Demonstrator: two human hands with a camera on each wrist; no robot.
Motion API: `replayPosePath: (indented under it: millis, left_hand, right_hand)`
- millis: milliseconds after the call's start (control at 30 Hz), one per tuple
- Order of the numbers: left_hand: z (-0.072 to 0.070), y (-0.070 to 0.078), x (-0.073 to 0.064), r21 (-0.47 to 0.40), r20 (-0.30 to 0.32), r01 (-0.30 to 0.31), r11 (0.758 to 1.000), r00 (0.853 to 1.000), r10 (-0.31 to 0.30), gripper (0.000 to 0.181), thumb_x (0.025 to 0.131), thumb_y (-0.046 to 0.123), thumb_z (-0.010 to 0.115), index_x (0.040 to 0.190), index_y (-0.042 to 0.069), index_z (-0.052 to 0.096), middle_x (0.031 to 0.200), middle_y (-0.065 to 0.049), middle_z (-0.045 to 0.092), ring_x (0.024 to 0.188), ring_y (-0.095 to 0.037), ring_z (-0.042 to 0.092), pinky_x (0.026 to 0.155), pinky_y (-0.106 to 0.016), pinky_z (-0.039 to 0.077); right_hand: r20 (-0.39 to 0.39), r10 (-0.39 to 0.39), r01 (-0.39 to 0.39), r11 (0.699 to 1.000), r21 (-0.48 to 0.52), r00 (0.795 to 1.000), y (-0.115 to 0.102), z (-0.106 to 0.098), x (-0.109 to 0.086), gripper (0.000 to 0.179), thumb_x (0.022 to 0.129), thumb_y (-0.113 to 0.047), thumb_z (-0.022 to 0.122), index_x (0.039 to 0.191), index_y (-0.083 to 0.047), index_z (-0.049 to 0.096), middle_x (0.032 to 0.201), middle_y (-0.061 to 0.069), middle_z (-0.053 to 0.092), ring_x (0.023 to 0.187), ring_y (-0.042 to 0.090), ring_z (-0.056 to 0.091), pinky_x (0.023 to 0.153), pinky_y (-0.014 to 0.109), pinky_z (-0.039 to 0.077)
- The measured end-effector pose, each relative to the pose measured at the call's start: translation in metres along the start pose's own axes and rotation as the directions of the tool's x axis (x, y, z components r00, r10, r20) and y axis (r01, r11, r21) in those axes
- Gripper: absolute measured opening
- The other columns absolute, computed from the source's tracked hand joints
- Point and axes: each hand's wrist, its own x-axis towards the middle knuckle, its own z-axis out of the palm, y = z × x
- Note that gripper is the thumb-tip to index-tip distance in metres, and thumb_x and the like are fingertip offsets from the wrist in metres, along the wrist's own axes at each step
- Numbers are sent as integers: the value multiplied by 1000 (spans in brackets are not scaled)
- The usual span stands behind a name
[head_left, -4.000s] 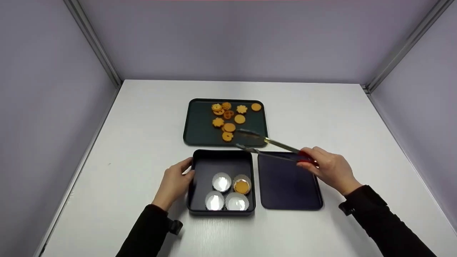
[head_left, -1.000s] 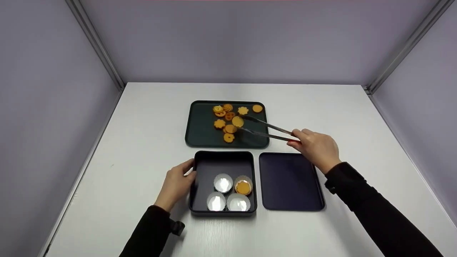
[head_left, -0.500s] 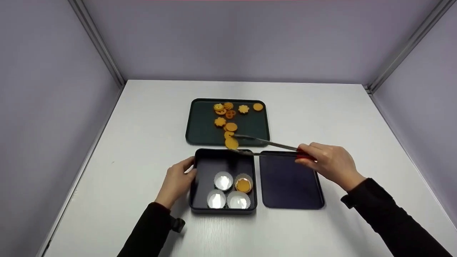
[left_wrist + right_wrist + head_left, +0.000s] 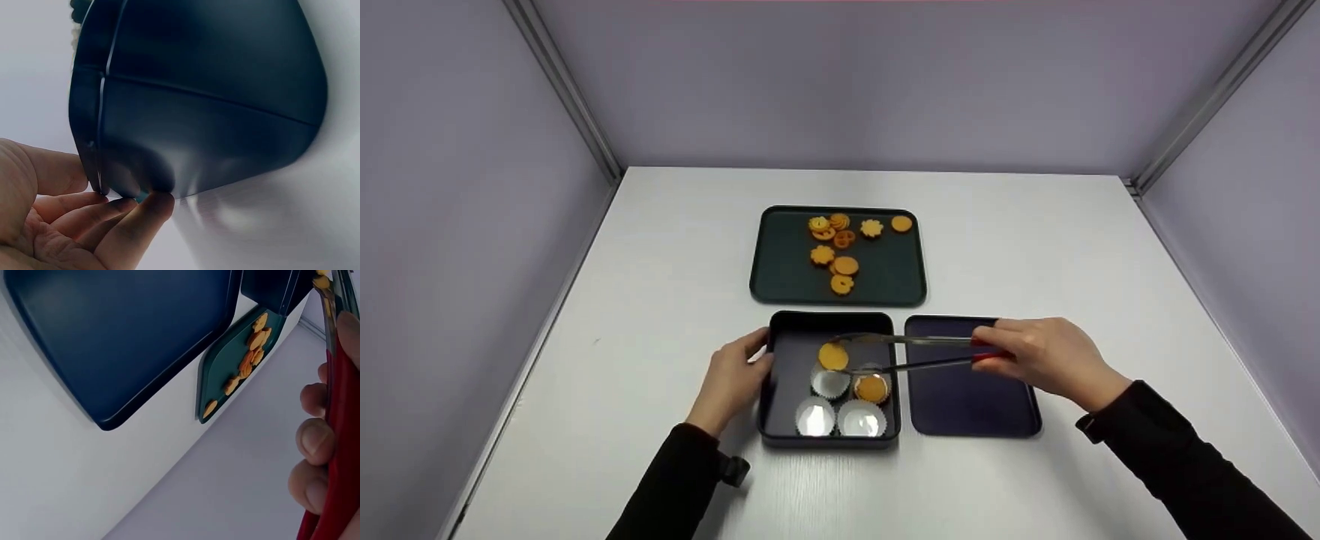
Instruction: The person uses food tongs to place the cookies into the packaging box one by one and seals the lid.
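Note:
My left hand (image 4: 731, 384) holds the left side of a dark square box (image 4: 829, 443); in the left wrist view its thumb and fingers (image 4: 138, 225) meet the box wall (image 4: 208, 129). My right hand (image 4: 1050, 356) grips the red handles of metal tongs (image 4: 934, 340). Between the tong tips is a round cookie (image 4: 833, 356), over the back-left paper cup (image 4: 830, 384) in the box. Another cookie (image 4: 872, 388) sits in the back-right cup. The front-left cup (image 4: 815, 418) and front-right cup (image 4: 862, 419) hold no cookie.
Behind the box lies a dark green tray (image 4: 780, 259) with several cookies (image 4: 845, 266) of different shapes, mostly around its middle and back. A flat dark blue tray or lid (image 4: 971, 401) lies right of the box, beneath the tongs. Walls (image 4: 840, 90) enclose the white table (image 4: 675, 247).
The tongs took a round cookie from the green tray and brought it toward me, over the box. My right hand moved back with them. My left hand has stayed at the box.

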Motion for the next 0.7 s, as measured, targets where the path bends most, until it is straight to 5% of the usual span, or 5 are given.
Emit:
replayPosePath:
  millis: [700]
  left_hand:
    - [0, 1, -1, 1, 0, 4, 1000, 1000, -4, 51, 101, 11, 61, 150, 0, 50, 146, -18, 56, 140, -36, 48, 116, -50, 40]
  right_hand:
    - [78, -54, 58, 997, -57, 996, -9, 4, 15, 33, 79, -39, 86, 95, -17, 67, 71, -8, 50, 50, 5, 44, 44, 24, 36]
